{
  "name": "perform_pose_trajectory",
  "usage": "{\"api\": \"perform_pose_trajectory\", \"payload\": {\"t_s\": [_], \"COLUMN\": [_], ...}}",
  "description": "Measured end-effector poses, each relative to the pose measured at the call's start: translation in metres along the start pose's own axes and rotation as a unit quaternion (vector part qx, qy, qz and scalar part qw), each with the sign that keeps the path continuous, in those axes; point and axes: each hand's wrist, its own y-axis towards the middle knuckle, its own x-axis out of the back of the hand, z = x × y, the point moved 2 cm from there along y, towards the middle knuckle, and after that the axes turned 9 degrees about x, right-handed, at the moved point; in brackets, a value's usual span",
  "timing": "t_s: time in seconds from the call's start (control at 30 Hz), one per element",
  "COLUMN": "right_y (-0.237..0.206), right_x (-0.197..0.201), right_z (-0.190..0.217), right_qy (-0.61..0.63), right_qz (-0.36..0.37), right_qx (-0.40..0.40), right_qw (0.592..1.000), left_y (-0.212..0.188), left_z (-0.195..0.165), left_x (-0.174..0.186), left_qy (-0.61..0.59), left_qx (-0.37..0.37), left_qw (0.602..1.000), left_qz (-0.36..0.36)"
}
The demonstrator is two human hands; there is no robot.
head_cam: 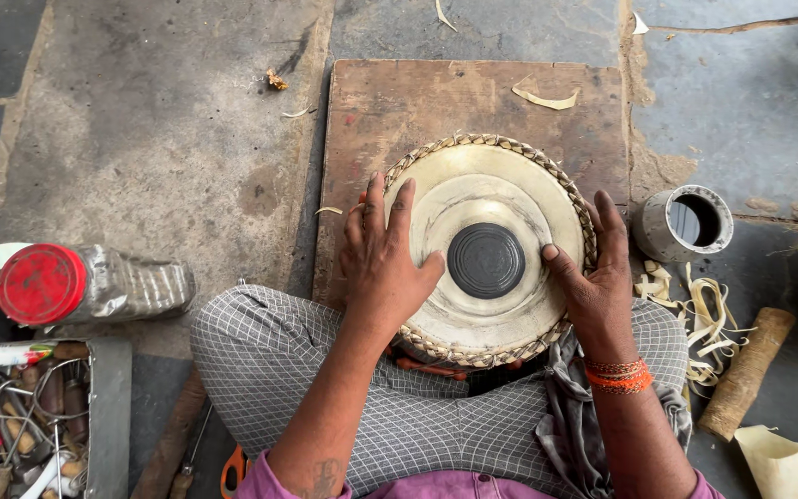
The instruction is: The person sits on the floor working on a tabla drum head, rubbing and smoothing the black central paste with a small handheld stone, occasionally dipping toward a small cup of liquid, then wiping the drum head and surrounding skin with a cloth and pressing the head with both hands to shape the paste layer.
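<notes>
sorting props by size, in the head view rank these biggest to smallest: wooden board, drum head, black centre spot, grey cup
1. wooden board
2. drum head
3 and 4. black centre spot and grey cup look alike in size; the spot sits nearer the camera, so no ranking.

Round cream drum (501, 208) with black centre, braided rim, upright on lap.
</notes>
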Motion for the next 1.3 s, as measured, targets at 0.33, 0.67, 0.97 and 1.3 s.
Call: {"api": "perform_pose_trajectory", "payload": {"t_s": [0.33, 0.67, 0.97, 1.3], "right_y": [0.000, 0.000, 0.000, -0.001], "right_x": [-0.001, -0.002, -0.001, 0.001], "right_z": [-0.002, 0.001, -0.001, -0.002], "right_qy": [-0.017, -0.025, -0.033, -0.062], "right_qz": [0.005, 0.000, 0.001, 0.004], "right_qx": [0.008, -0.001, 0.001, 0.001], "right_qw": [1.000, 1.000, 0.999, 0.998], "left_y": [0.012, 0.019, 0.030, 0.044], "left_z": [0.003, 0.002, 0.003, -0.003], "left_x": [-0.001, -0.001, -0.004, -0.003], "left_qy": [0.016, 0.030, 0.024, 0.040], "left_qx": [0.014, 0.009, 0.011, 0.003], "left_qw": [1.000, 0.999, 1.000, 0.999], "left_qz": [0.004, -0.009, 0.007, 0.035]}}
